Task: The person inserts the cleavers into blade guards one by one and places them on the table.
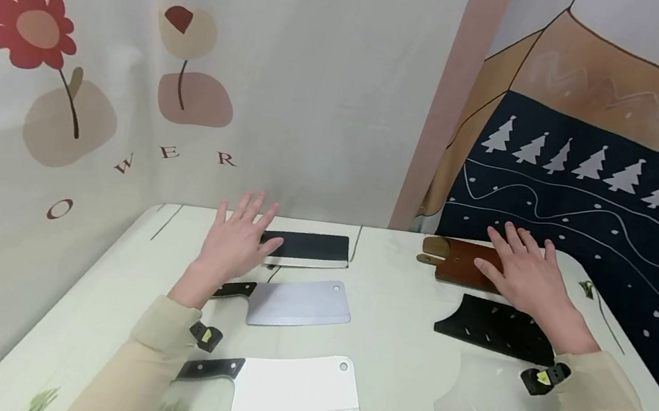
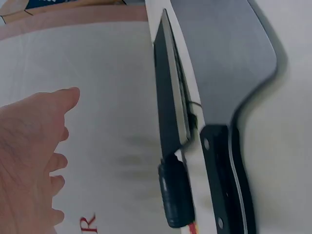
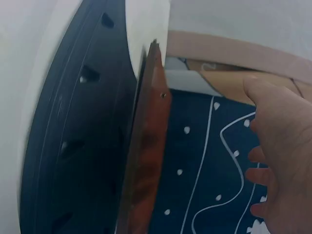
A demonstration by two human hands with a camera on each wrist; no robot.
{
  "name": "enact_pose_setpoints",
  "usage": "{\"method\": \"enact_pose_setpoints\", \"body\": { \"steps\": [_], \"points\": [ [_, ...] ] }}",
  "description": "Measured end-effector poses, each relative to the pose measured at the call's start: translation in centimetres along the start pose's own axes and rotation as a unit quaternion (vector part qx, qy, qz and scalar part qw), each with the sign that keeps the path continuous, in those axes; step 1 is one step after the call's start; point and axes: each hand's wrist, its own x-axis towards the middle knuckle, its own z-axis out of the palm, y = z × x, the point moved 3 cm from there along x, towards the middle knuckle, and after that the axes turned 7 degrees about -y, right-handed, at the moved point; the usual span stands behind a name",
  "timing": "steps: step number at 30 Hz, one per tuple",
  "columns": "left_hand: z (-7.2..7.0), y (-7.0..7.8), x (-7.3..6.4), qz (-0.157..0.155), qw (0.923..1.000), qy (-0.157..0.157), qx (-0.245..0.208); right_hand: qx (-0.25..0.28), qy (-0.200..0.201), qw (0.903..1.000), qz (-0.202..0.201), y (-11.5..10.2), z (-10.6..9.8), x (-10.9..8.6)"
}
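Facing columns

Our L hand (image 1: pixel 236 241), spread & empty, is nr black-bladed cleaver (image 1: pixel 312 247); grey cleaver (image 1: pixel 298 304), bright cleaver (image 1: pixel 293 393) lie closer. Opp., prob. so each faces a knife: leather sheath (image 1: pixel 465 265), black guard (image 1: pixel 486 324), clear guard (image 1: pixel 492 400). Our R hand (image 1: pixel 527 274): spread, empty.

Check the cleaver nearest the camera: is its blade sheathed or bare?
Bare. The nearest cleaver lies on the table with its whole blade showing; the translucent sheath lies apart, to its right.
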Motion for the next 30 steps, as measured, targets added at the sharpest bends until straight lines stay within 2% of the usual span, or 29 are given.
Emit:
{"method": "enact_pose_setpoints", "body": {
  "steps": [13, 16, 22, 30],
  "points": [
    [1.9, -2.6, 1.1, -0.019, 0.9995, -0.012, -0.020, 0.025, -0.021, 0.9995, -0.002, 2.9, 2.4, 1.3],
    [2.3, -3.1, 1.4, -0.023, 0.9993, -0.018, -0.023, 0.040, -0.045, 0.9981, -0.007, 3.5, 2.9, 1.7],
    [3.3, -4.0, 1.9, -0.026, 0.9989, -0.026, -0.028, 0.102, -0.118, 0.9878, -0.003, 4.3, 3.9, 2.7],
    [4.4, -5.3, 2.7, -0.024, 0.9969, -0.047, -0.058, 0.178, -0.136, 0.9746, -0.004, 5.4, 4.7, 3.9]
  ]
}}
